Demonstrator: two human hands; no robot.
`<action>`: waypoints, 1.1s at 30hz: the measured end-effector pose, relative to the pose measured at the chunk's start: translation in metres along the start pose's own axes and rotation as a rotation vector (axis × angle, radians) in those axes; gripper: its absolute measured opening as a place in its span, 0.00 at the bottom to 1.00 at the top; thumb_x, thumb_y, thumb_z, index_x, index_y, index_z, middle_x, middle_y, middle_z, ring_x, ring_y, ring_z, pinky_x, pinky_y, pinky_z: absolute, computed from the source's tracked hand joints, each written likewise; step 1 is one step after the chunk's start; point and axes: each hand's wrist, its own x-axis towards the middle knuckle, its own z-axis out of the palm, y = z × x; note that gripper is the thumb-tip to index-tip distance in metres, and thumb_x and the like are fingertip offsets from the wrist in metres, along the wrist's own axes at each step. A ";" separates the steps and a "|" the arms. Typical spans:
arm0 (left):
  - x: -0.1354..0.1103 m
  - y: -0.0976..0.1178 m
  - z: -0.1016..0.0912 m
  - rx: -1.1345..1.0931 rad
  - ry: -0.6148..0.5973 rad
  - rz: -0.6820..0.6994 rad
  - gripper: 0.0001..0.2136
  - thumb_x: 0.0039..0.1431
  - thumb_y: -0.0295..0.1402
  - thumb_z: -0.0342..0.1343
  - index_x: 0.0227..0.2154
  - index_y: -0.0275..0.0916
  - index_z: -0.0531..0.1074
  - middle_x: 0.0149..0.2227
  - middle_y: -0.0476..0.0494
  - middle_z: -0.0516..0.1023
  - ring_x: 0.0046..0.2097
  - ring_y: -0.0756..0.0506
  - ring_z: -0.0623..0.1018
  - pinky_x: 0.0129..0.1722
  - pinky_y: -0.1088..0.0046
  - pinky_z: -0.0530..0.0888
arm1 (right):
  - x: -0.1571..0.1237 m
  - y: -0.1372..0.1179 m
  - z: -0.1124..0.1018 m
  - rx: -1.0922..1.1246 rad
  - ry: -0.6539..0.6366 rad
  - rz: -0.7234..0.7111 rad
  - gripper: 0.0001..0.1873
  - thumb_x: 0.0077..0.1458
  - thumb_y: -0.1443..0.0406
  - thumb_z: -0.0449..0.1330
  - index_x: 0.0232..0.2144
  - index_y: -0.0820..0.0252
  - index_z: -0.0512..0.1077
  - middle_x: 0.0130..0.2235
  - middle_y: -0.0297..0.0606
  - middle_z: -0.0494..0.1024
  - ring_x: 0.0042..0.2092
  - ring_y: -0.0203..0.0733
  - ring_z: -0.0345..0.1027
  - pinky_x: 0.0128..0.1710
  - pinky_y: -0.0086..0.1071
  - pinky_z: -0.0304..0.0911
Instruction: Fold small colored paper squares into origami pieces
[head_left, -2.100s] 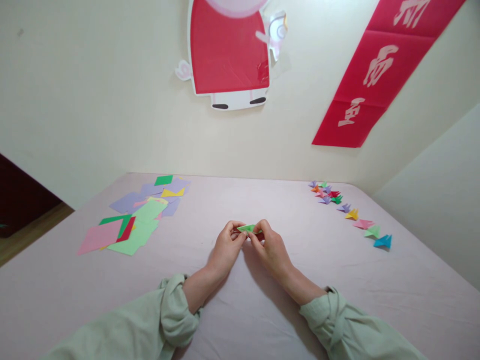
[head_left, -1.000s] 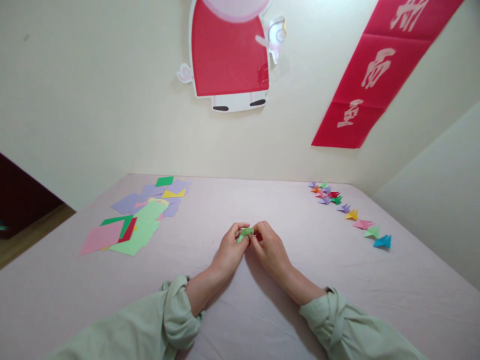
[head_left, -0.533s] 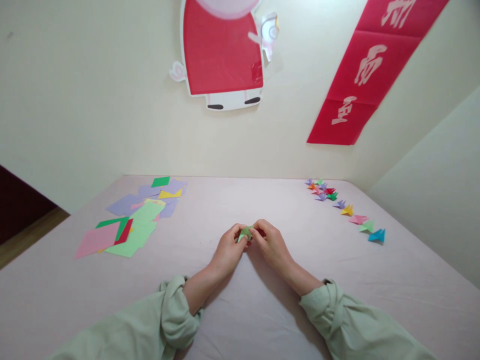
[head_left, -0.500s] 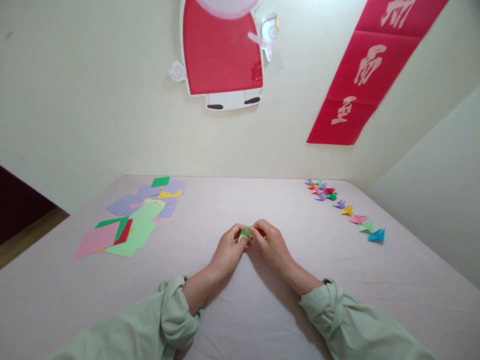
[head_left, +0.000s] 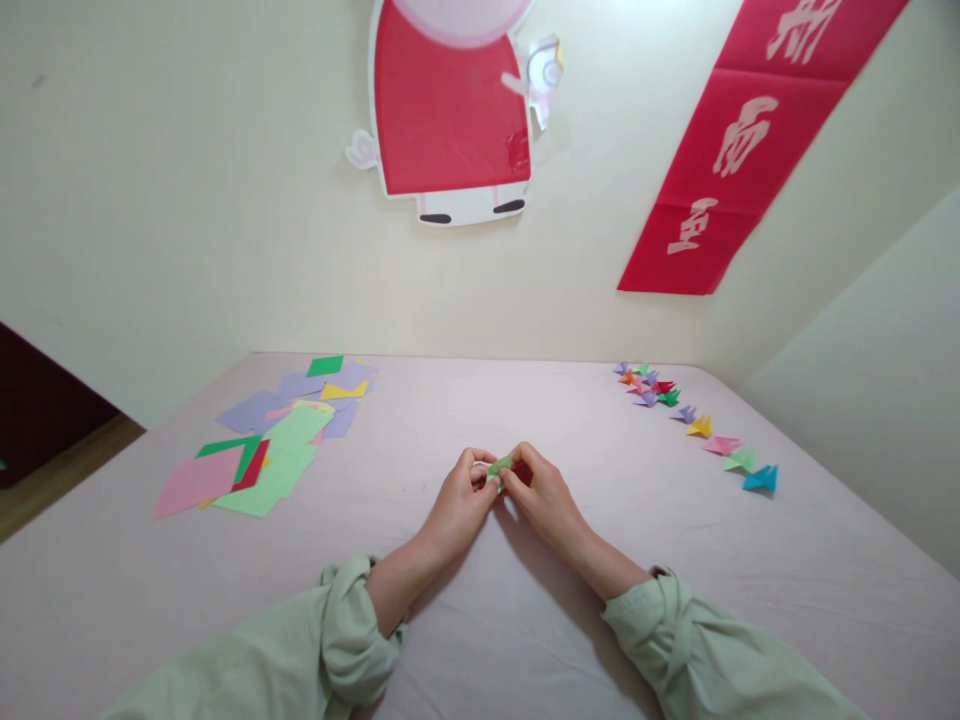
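Observation:
Between my hands, over the middle of the covered surface, is a small folded piece of light green paper. My left hand pinches its lower left side between thumb and fingers. On the other side my right hand grips it, thumb in front and fingers behind. The fingertips of both hands almost meet and cover much of the paper, so its exact folded shape is hidden.
Loose coloured paper sheets overlap on the left. Along the right side runs a line of small folded paper figures in several colours. The pale cloth meets a wall with a red cutout and a red banner.
The thumbs and fingertips have drawn closer together around the green paper, and less of it shows at the left hand. The whole view has shifted slightly.

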 end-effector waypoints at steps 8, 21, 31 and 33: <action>-0.008 0.012 0.004 0.197 -0.064 0.063 0.08 0.59 0.32 0.52 0.39 0.41 0.60 0.40 0.42 0.81 0.42 0.44 0.79 0.39 0.70 0.71 | 0.001 0.001 0.001 -0.035 0.057 0.014 0.03 0.52 0.68 0.54 0.28 0.56 0.62 0.27 0.28 0.68 0.28 0.36 0.65 0.29 0.30 0.59; -0.007 0.005 0.001 0.242 0.067 0.153 0.04 0.58 0.32 0.52 0.35 0.40 0.63 0.37 0.47 0.72 0.36 0.48 0.76 0.36 0.72 0.72 | 0.001 -0.002 0.002 -0.001 0.044 -0.001 0.02 0.52 0.67 0.53 0.28 0.57 0.64 0.26 0.28 0.67 0.28 0.36 0.61 0.28 0.29 0.56; -0.007 0.010 0.001 0.263 0.112 0.180 0.01 0.56 0.27 0.50 0.31 0.40 0.65 0.33 0.48 0.71 0.34 0.48 0.74 0.34 0.73 0.71 | 0.004 0.010 0.004 0.190 0.017 0.089 0.01 0.51 0.67 0.54 0.28 0.57 0.63 0.25 0.28 0.68 0.28 0.36 0.64 0.28 0.29 0.59; -0.008 0.011 0.001 0.294 0.103 0.195 0.02 0.55 0.27 0.50 0.30 0.39 0.66 0.33 0.48 0.71 0.33 0.48 0.74 0.34 0.73 0.70 | 0.005 0.011 0.004 0.207 0.023 0.083 0.01 0.51 0.66 0.54 0.28 0.57 0.64 0.26 0.29 0.68 0.28 0.36 0.64 0.28 0.29 0.60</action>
